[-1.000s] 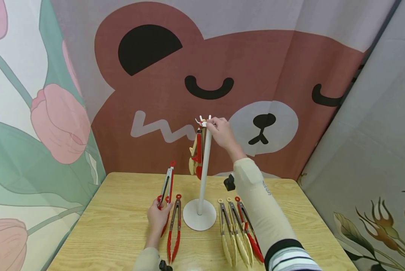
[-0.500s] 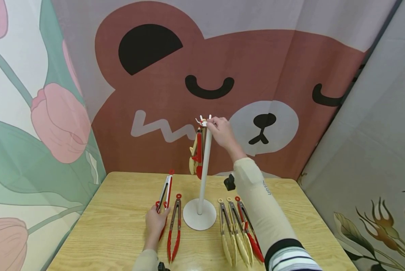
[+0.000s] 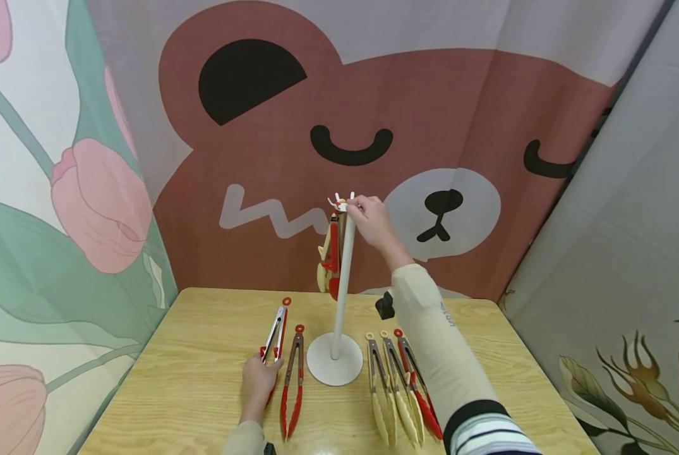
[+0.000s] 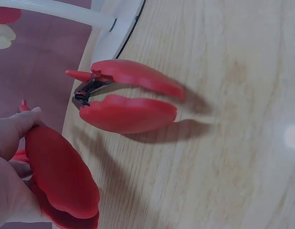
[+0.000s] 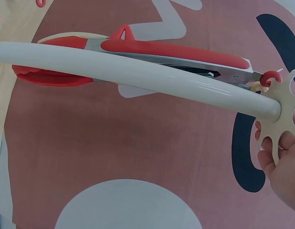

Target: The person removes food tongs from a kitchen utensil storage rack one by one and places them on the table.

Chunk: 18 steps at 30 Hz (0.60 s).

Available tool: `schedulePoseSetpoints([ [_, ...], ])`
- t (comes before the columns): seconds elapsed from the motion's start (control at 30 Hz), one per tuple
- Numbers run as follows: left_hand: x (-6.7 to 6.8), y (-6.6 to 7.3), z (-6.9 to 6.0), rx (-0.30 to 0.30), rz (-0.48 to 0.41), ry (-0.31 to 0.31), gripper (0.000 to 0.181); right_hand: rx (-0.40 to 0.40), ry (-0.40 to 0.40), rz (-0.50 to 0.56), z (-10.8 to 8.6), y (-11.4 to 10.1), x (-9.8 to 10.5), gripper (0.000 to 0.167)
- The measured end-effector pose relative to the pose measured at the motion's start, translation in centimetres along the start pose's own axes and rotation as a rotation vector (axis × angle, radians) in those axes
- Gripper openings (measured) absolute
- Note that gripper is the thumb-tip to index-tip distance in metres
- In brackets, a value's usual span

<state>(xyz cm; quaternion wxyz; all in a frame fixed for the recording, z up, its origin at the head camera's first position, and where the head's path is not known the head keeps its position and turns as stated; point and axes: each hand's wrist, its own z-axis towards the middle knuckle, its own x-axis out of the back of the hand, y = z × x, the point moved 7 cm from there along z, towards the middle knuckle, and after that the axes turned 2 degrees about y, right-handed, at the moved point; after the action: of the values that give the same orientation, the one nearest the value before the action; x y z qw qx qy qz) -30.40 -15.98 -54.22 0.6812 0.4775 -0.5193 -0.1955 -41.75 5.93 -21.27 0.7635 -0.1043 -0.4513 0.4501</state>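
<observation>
My left hand (image 3: 258,382) grips a pair of red-and-silver tongs (image 3: 273,327) above the table, ring end pointing away. In the left wrist view the red scalloped heads of these tongs (image 4: 61,167) sit beside the thumb. Another pair of red tongs (image 4: 128,114) lies on the table just to their right, jaws spread. My right hand (image 3: 374,224) holds the hooked top (image 5: 271,129) of a white stand (image 3: 345,272), its fingers curled about the rim and partly hidden. From the stand's hooks hang red tongs (image 5: 176,51) and cream-tipped tongs (image 3: 321,278).
Right of the stand's round base (image 3: 322,373) lie two cream-tipped tongs (image 3: 378,414) and a red pair (image 3: 427,417), in a row under my right forearm. The wooden table (image 3: 191,379) ends at a bear-print curtain (image 3: 248,139).
My left hand has drawn the red tongs lower in the head view, toward me and slightly left. My right hand stays on the stand's top, and the hanging tongs have not shifted.
</observation>
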Motion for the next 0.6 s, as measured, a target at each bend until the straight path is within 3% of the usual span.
schedulePoseSetpoints([
  [0.23, -0.4, -0.3, 0.0, -0.009, 0.041, 0.004, 0.036, 0.001, 0.009, 0.011, 0.0, -0.1, 0.1, 0.030],
  [0.6, -0.9, -1.6, -0.2, 0.067, 0.107, -0.036, 0.036, -0.005, 0.000, -0.011, -0.2, -0.1, 0.0, 0.030],
])
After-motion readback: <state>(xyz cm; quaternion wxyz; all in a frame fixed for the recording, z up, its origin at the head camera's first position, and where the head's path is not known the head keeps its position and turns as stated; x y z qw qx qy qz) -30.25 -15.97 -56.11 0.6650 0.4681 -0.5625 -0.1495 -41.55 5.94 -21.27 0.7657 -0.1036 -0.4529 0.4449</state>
